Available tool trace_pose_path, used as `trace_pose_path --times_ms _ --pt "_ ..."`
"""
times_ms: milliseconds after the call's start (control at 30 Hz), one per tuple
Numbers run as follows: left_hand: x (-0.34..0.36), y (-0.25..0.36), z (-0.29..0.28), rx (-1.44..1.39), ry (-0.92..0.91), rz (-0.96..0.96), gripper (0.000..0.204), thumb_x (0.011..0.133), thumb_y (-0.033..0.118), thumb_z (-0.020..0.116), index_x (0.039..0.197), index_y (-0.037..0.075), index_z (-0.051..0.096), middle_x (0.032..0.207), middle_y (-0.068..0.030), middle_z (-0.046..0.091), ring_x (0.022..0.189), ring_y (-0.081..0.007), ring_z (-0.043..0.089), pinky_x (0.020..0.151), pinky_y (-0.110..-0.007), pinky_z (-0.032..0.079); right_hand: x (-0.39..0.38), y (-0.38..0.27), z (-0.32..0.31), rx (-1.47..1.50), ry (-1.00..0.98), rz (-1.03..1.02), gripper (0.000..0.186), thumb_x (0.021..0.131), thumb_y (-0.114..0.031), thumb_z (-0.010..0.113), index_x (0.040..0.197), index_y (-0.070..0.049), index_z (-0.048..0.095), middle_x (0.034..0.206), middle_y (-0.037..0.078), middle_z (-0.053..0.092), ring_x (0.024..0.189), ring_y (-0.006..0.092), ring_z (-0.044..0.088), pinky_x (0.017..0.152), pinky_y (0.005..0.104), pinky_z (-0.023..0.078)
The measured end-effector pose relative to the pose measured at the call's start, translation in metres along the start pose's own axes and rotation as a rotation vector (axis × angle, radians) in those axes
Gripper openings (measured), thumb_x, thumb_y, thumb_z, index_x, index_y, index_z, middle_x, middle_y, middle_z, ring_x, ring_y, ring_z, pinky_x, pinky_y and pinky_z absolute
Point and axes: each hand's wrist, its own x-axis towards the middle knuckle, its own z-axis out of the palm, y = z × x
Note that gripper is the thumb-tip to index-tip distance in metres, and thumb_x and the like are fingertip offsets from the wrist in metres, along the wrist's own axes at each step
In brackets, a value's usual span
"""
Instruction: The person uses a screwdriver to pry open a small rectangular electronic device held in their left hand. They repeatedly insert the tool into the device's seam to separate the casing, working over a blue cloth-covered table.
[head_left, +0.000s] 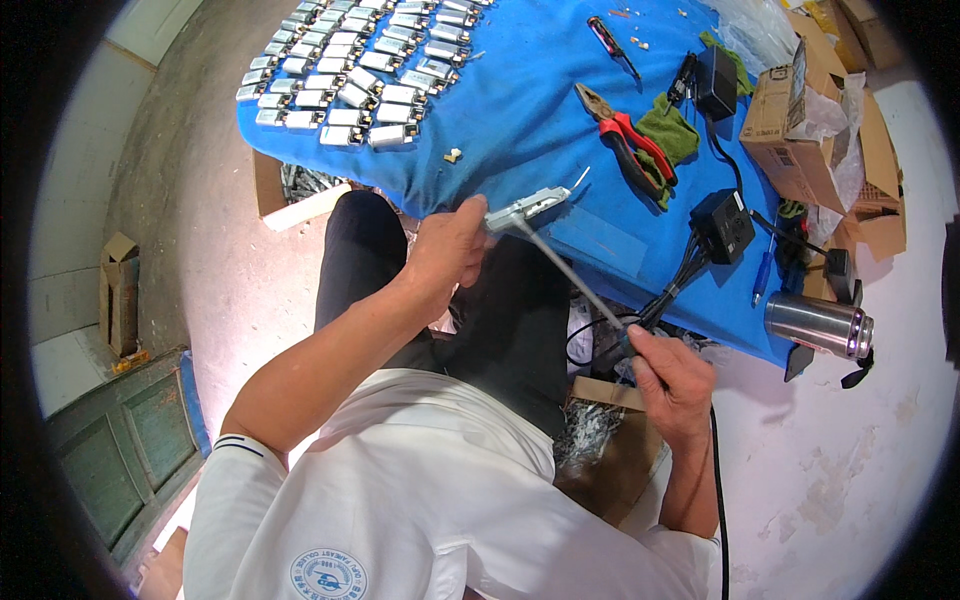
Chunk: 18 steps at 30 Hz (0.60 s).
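Your white shirt [400, 490] lies nearest; ahead, your left hand [448, 245] pinches a metal part [540, 205] near the blue table [540, 110], its long axis pointing up-right. Your right hand [674, 378], farther from it, grips a rod-like tool [568, 268] slanting up-left to it.

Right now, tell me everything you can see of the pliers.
The pliers have dull, metal-looking jaws and red-and-black handles. They lie on the blue cloth, jaws toward the picture's upper left, handles running to the lower right, against a green rag. Neither the left hand nor the right hand touches them.
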Motion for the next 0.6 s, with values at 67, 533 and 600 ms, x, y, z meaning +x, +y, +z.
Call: trace_pose_path --times_ms 67,533,600 --pt "0.0007 0.0 0.0001 -0.002 0.006 -0.011 0.042 0.091 0.039 0.053 0.061 0.014 0.039 0.058 0.0031 0.034 0.047 -0.0094 0.028 0.044 -0.027 0.022 -0.0006 0.0006 0.0041 -0.028 -0.021 -0.039 0.03 0.08 -0.003 0.068 0.11 -0.007 0.069 0.086 0.012 0.066 0.07 0.024 0.065 0.062 0.0315 0.052" --pt "-0.0041 0.0038 0.0048 0.012 0.032 -0.034 0.041 0.093 0.038 0.052 0.064 0.016 0.035 0.057 0.005 0.029 0.046 -0.0082 0.025 0.043 -0.026 0.021 0.0027 0.0003 -0.0007 0.003 -0.009 -0.011 0.03 0.079 -0.002 0.068 0.109 -0.005 0.069 0.086 0.013 0.066 0.071 0.0253 0.065 0.062 0.0328 0.052" --pt "-0.0046 0.004 0.0052 0.012 0.035 -0.036 0.041 0.093 0.038 0.052 0.063 0.016 0.035 0.057 0.0052 0.028 0.046 -0.008 0.024 0.043 -0.026 0.021 0.0036 0.0007 -0.0003 -0.002 -0.013 -0.014 0.031 0.078 -0.003 0.068 0.11 -0.006 0.069 0.086 0.012 0.066 0.072 0.0253 0.065 0.062 0.033 0.052"
